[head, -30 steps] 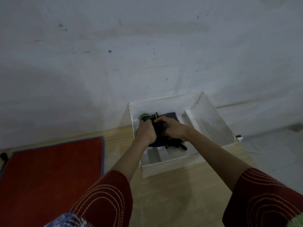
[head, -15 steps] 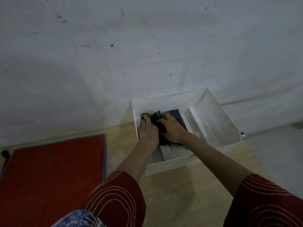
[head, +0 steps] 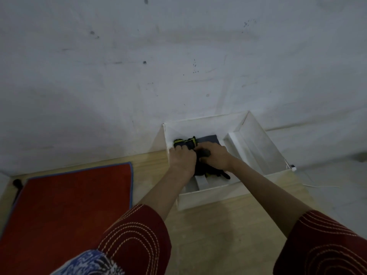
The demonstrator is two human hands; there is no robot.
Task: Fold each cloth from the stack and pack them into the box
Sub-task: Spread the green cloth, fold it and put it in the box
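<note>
Head view: the left hand and right hand, flat a moment ago, now curl their fingers round the dark cloth inside the white box, mid-right, nearly packed.

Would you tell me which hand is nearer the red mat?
Left. The left hand grips the dark cloth right of the red mat; the right hand grips it farther right.

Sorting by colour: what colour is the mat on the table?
The mat is red, blue-edged; head view.
</note>
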